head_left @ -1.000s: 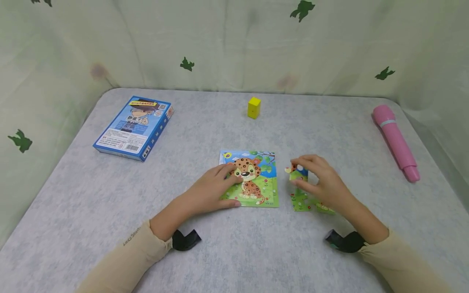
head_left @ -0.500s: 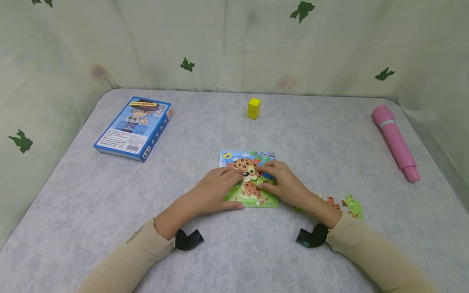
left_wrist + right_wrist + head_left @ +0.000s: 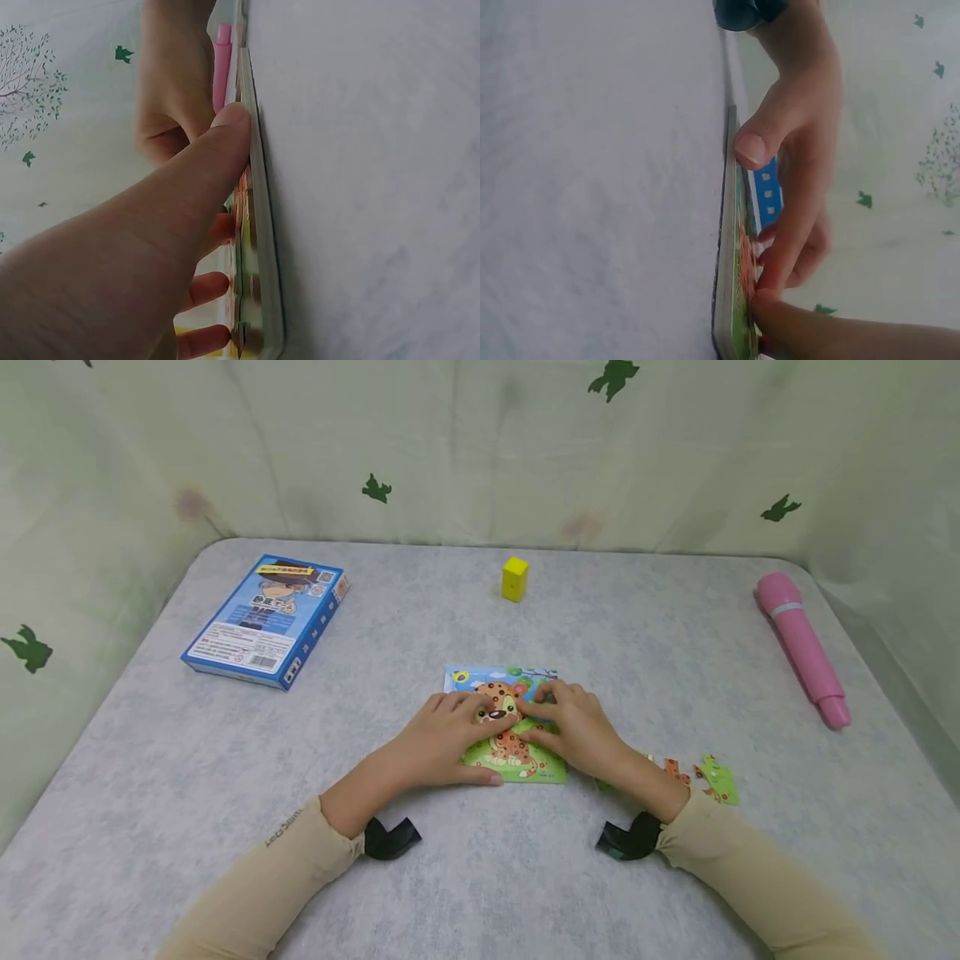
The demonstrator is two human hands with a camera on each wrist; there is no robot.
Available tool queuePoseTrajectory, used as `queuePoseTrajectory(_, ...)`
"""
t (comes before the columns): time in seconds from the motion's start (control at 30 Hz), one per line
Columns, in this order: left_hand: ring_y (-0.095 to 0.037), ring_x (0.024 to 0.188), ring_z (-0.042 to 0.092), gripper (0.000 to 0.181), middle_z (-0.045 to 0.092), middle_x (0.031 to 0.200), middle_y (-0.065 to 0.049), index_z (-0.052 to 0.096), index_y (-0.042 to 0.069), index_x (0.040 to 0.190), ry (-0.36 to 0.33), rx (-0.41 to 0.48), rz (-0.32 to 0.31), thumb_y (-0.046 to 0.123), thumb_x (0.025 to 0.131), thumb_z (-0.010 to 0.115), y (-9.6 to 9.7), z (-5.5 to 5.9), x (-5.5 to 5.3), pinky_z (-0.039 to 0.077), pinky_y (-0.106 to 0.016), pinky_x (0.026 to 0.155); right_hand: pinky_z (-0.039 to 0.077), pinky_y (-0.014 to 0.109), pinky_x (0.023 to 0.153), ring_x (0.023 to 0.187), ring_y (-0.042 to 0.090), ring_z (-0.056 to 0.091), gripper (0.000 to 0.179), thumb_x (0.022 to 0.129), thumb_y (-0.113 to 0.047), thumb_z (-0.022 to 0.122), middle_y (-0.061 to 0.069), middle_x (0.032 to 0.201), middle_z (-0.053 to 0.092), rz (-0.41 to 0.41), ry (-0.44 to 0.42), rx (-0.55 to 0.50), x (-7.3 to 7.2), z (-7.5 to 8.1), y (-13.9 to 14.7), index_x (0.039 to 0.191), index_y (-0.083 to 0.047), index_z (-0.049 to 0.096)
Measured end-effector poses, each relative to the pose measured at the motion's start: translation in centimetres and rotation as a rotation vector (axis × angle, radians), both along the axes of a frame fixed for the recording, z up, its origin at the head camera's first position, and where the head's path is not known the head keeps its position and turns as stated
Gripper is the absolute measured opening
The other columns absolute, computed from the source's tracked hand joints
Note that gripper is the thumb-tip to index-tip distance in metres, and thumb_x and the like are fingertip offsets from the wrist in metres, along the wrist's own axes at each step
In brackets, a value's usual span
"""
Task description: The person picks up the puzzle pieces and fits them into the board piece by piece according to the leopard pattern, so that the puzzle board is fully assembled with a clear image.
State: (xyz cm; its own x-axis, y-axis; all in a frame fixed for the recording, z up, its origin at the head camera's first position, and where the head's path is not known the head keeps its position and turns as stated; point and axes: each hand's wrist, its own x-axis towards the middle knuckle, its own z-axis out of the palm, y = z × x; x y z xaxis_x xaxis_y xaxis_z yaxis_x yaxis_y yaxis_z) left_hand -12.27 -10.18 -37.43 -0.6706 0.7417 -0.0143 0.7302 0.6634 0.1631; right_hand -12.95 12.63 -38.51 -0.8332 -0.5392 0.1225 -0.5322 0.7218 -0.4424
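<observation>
- My left hand (image 3: 437, 737) rests, fingers spread, on the square green-and-blue leopard puzzle (image 3: 513, 749).
- My right hand (image 3: 579, 728) touches its right side (pinching or not, I cannot tell).

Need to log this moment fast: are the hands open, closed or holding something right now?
Left hand: open, resting on the puzzle.
Right hand: touching the puzzle; whether it grips anything cannot be told.

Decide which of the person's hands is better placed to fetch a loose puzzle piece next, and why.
Probably the right hand: the loose pieces lie on its side, near its wrist, while the left hand rests farther away, over the left of the puzzle board.
</observation>
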Motion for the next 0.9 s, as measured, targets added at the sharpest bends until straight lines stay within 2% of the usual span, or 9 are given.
queuePoseTrajectory(0.13,-0.026,0.119,0.031,0.075,0.036,0.127,-0.002,0.032,0.03,0.14,-0.004,0.011,0.0,0.067,0.077,0.048,-0.1,0.0,0.0,0.028,-0.044,0.092,0.03,0.044,0.082,0.102,0.025,0.039,0.056,0.084,-0.039,0.061,0.006,0.119,0.042,0.031,-0.093,-0.001,0.1,0.2,0.5,0.133,-0.016,0.046)
queuePoseTrajectory(0.27,-0.025,0.118,0.031,0.076,0.036,0.128,-0.001,0.032,0.029,0.14,-0.01,0.035,0.007,0.069,0.077,0.046,-0.3,-0.4,-0.1,0.028,-0.044,0.093,0.026,0.051,0.094,0.119,0.027,0.03,0.063,0.085,-0.037,0.061,0.011,0.132,0.032,0.033,-0.236,-0.157,0.5,0.5,1.7,0.139,-0.014,0.037)
queuePoseTrajectory(0.37,-0.025,0.121,0.031,0.08,0.035,0.131,-0.002,0.03,0.025,0.141,-0.034,0.067,0.013,0.068,0.076,0.048,-0.8,-0.6,0.0,0.025,-0.043,0.098,0.027,0.053,0.096,0.125,0.027,0.025,0.065,0.085,-0.033,0.062,0.011,0.136,0.026,0.016,-0.28,-0.278,1.3,1.1,2.8,0.139,-0.012,0.033)
queuePoseTrajectory(0.5,-0.025,0.125,0.028,0.086,0.032,0.137,-0.006,0.025,0.019,0.143,-0.083,0.148,0.046,0.063,0.076,0.054,-2.1,-0.6,0.3,0.023,-0.043,0.101,0.029,0.051,0.095,0.122,0.027,0.029,0.067,0.082,-0.027,0.066,0.008,0.137,0.027,-0.011,-0.244,-0.337,2.7,2.0,4.5,0.138,-0.012,0.032)
queuePoseTrajectory(0.63,-0.026,0.127,0.026,0.09,0.028,0.139,-0.01,0.021,0.015,0.144,-0.116,0.207,0.129,0.059,0.076,0.059,-3.6,-0.5,1.0,0.024,-0.042,0.101,0.031,0.05,0.092,0.115,0.029,0.034,0.071,0.078,-0.021,0.071,0.008,0.136,0.03,-0.042,-0.185,-0.336,4.1,2.5,6.3,0.137,-0.012,0.034)
queuePoseTrajectory(0.77,-0.027,0.127,0.025,0.089,0.027,0.14,-0.012,0.022,0.01,0.143,-0.169,0.247,0.197,0.056,0.077,0.06,-4.7,-0.7,1.6,0.025,-0.041,0.101,0.034,0.047,0.088,0.111,0.029,0.037,0.074,0.074,-0.016,0.075,0.01,0.133,0.033,-0.04,-0.149,-0.315,5.1,2.1,7.9,0.136,-0.006,0.035)
queuePoseTrajectory(0.9,-0.027,0.127,0.026,0.085,0.03,0.138,-0.012,0.024,0.007,0.142,-0.207,0.274,0.228,0.054,0.08,0.058,-5.4,-1.0,2.0,0.026,-0.042,0.101,0.036,0.037,0.088,0.109,0.025,0.041,0.075,0.073,-0.018,0.075,0.009,0.131,0.037,-0.04,-0.159,-0.28,5.6,1.3,9.0,0.135,-0.006,0.035)
